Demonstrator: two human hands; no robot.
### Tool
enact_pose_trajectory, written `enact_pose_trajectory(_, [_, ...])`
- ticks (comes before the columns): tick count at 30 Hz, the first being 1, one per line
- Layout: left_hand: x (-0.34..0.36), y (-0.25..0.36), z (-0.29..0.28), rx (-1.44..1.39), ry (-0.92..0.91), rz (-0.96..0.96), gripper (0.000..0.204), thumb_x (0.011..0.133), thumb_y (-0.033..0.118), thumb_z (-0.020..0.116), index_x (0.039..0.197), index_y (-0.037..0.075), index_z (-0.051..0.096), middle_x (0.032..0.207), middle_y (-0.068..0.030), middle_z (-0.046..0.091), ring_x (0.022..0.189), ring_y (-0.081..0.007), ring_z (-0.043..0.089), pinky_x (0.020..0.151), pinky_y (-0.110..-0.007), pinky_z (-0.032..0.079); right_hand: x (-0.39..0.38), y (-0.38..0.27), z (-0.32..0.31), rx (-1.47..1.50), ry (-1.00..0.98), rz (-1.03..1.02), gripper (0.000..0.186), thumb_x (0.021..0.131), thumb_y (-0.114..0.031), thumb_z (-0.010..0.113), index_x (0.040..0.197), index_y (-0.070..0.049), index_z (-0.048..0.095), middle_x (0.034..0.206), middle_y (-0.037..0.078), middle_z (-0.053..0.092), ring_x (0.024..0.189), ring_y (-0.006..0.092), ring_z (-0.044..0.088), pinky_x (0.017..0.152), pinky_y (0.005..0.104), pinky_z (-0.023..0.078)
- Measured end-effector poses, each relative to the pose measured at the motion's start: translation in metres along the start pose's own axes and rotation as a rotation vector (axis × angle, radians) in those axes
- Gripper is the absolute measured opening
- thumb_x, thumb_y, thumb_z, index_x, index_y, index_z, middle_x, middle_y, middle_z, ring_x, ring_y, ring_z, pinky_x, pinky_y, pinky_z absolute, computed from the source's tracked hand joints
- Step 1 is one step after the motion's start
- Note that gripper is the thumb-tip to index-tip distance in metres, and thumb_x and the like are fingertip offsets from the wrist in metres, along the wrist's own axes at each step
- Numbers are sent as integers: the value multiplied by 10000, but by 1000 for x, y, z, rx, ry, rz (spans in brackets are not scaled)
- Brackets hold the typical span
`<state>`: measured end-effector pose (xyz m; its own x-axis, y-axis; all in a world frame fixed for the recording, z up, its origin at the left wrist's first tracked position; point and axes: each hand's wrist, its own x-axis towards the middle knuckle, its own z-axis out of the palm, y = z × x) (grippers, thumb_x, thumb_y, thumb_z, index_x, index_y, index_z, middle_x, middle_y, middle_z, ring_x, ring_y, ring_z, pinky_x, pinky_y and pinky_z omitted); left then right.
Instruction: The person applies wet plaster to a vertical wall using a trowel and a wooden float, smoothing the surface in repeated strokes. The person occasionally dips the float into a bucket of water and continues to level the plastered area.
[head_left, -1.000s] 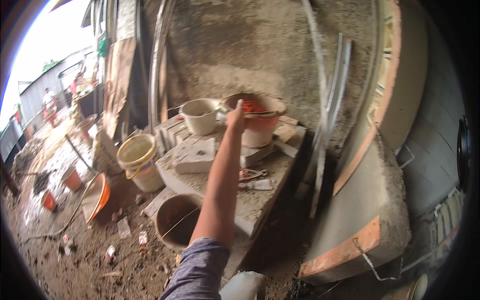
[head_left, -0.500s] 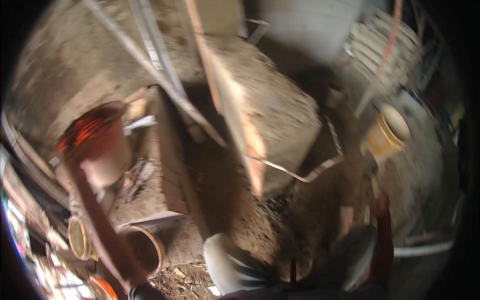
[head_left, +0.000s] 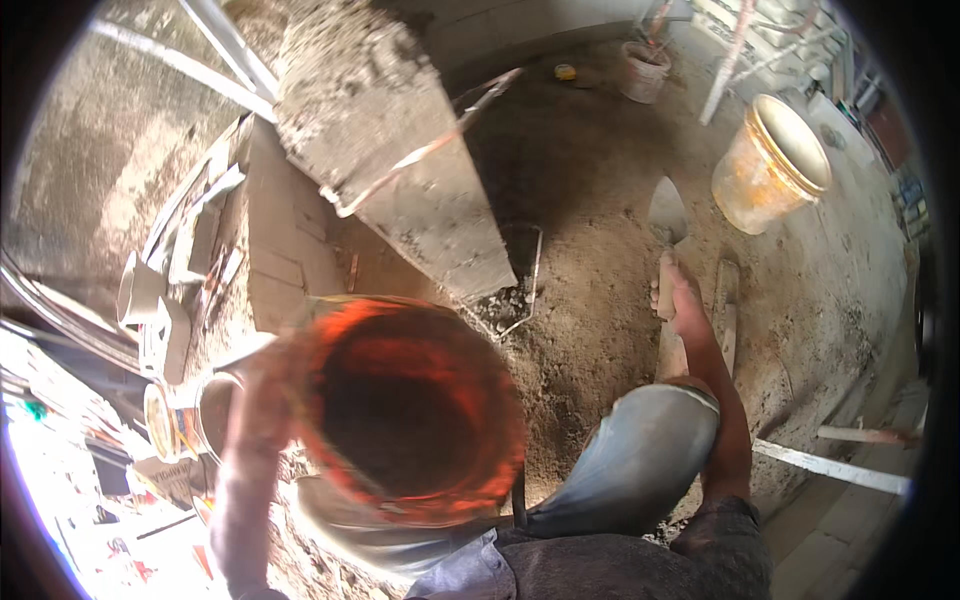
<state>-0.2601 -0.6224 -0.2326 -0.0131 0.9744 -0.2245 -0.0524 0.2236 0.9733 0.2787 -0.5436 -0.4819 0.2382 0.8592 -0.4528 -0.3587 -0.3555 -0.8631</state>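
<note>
My right hand [head_left: 676, 296] closed round trowel [head_left: 667, 222] handle, blade pointing away over dirt floor [head_left: 600, 200] | left hand [head_left: 262, 395], blurred, seemingly gripping orange basin [head_left: 405, 410] rim, basin rightward of it, nearer me.

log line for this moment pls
left hand: holds orange bowl, blurred | right hand: grips trowel over dirt floor | nearby: bucket

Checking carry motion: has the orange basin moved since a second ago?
Yes. The orange basin, held by the left hand, has come off the block stack, toward the person.
</note>
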Motion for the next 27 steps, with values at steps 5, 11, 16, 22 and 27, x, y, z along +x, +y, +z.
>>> enact_pose_trajectory(5, [44,-83,118,144,-245,-248,396,1079,306,512,1257,-38,589,1050,-61,667,958,-120,637,843,-277,531,-81,-54,-69,-311,-259,-376,348,952,-303,655,1219,-92,581,846,3,558,727,120,553,653,277,475])
enact_pose_trajectory(11, [129,-180,284,-289,-476,-225,420,1047,321,590,1278,-30,610,1158,-92,692,1036,-157,640,919,-321,532,-187,-79,-162,-1299,22,-212,312,951,-333,629,1115,-72,679,887,77,660,826,212,653,729,364,515])
enact_pose_trajectory(16, [189,-249,344,-286,-605,30,425,1057,359,558,1254,-6,651,1154,-105,710,1014,-183,668,935,-350,546,-147,-48,-120,-1734,243,-98,324,930,-381,599,1046,-94,694,912,184,712,849,359,697,742,487,541])
enact_pose_trajectory(22, [138,-127,196,778,-457,152,919,982,634,511,1615,63,167,1594,-228,352,1497,-350,309,1227,-433,294,-54,-49,-79,-1454,-104,-378,252,874,-260,693,997,-41,677,817,216,659,798,423,655,700,498,503])
enact_pose_trajectory(27, [-58,-128,-52,-182,461,-170,455,975,338,641,1295,18,601,1086,-77,655,932,-232,676,782,-376,556,-59,-87,-81,-974,-626,79,444,972,-333,668,1308,-82,522,933,-6,575,829,97,519,745,269,451])
